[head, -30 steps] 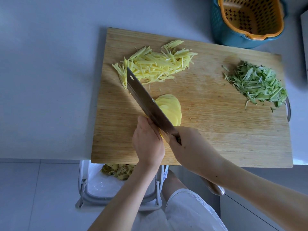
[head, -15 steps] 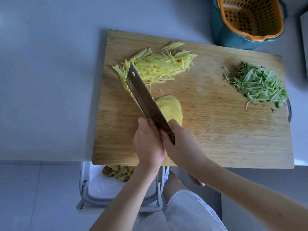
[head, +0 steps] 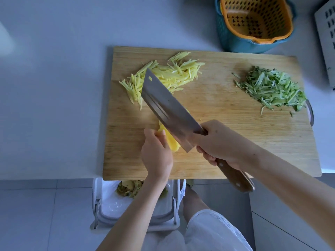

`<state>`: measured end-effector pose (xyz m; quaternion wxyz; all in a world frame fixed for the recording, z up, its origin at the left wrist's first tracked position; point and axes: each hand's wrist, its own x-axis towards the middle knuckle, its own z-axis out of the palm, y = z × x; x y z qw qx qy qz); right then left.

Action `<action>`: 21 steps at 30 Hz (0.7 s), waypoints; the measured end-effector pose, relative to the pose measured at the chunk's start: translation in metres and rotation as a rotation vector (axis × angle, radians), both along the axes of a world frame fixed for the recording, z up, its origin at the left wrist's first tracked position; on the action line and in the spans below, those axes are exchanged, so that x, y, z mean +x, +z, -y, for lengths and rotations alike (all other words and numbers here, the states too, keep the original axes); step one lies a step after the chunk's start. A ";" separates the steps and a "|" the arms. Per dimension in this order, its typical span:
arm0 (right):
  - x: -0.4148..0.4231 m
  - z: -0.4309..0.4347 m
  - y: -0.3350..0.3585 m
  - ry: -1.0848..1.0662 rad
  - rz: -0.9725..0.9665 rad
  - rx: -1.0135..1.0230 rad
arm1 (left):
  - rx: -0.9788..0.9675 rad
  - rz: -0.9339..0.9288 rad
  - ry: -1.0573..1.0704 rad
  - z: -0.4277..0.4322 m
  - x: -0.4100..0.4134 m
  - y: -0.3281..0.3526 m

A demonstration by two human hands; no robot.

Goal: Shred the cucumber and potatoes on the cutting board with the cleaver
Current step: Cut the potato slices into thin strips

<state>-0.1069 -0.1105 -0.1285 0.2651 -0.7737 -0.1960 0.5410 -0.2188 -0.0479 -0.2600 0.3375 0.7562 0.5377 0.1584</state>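
Note:
A wooden cutting board (head: pixel 226 134) lies on the pale counter. A heap of potato shreds (head: pixel 163 77) sits at its far left, and a heap of green cucumber shreds (head: pixel 272 87) at its far right. My right hand (head: pixel 219 142) grips the wooden handle of the cleaver (head: pixel 168 109), whose broad blade is tilted flat side up over the board's left half. My left hand (head: pixel 155 153) holds a stack of yellow potato slices (head: pixel 171 142) against the blade's lower edge. Most of the stack is hidden by blade and fingers.
A teal tub holding an orange perforated basket (head: pixel 253 20) stands past the board's far right corner. A white slotted rack (head: pixel 326 37) is at the right edge. Below the counter's front edge hangs a lined bin (head: pixel 134 203) with peelings.
The cleaver has turned from standing on edge to lying tilted, flat side up. The fanned slices are gathered from the board into my left hand. My right hand has slid back along the handle.

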 end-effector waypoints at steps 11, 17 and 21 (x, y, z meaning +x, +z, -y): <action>0.019 0.080 -0.009 0.109 0.711 -0.091 | 0.268 0.038 -0.181 -0.025 -0.006 0.007; 0.030 0.088 -0.043 0.132 0.722 -0.148 | 0.386 -0.043 -0.495 -0.036 0.016 -0.006; 0.023 0.089 -0.048 0.193 0.670 -0.117 | 0.382 -0.034 -0.525 -0.035 0.037 -0.007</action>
